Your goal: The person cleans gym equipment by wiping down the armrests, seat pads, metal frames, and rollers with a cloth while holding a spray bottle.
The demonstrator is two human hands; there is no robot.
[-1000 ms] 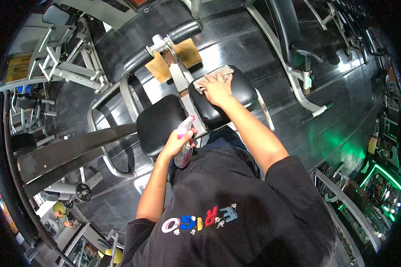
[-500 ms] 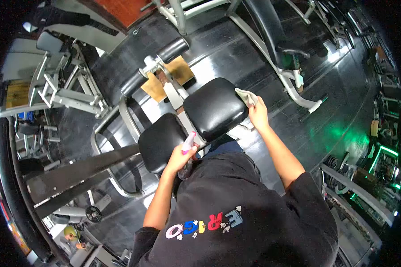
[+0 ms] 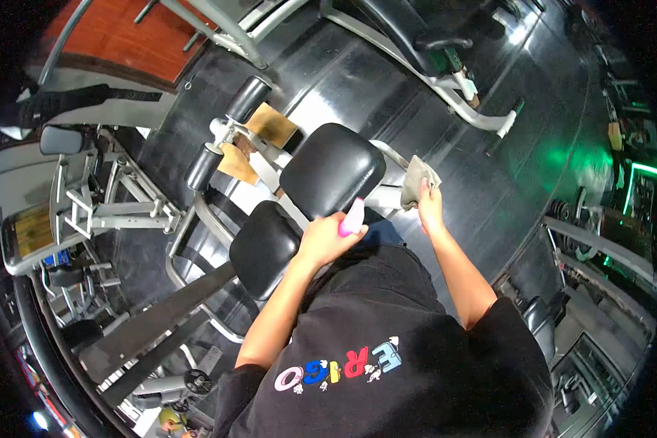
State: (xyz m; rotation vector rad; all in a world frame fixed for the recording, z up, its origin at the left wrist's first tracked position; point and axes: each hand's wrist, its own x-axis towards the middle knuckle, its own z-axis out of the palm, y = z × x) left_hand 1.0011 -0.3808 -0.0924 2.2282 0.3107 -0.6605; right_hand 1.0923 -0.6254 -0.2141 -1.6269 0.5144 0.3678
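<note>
My left hand [image 3: 327,241] is closed around a spray bottle with a white and pink head [image 3: 354,217]; the bottle's body is hidden. It is held over the near edge of a black padded seat [image 3: 333,164], its head pointing away from me. A second black pad [image 3: 263,244] lies to the left, partly behind my left forearm. To the right of the seat, my right hand [image 3: 431,210] grips a folded beige-grey cloth [image 3: 418,182]. The cloth appears apart from the pad.
Foam rollers [image 3: 248,98] and wooden plates [image 3: 272,125] sit on the machine's far end. A dark beam [image 3: 160,317] runs at left. Another bench machine [image 3: 445,77] stands ahead right, and a grey frame machine [image 3: 117,204] at left. Black matting [image 3: 482,175] covers the floor.
My left hand has moved right with the spray bottle, from the left pad to the seat's near edge. My right hand has drawn the cloth off the seat's right edge. The view has turned.
</note>
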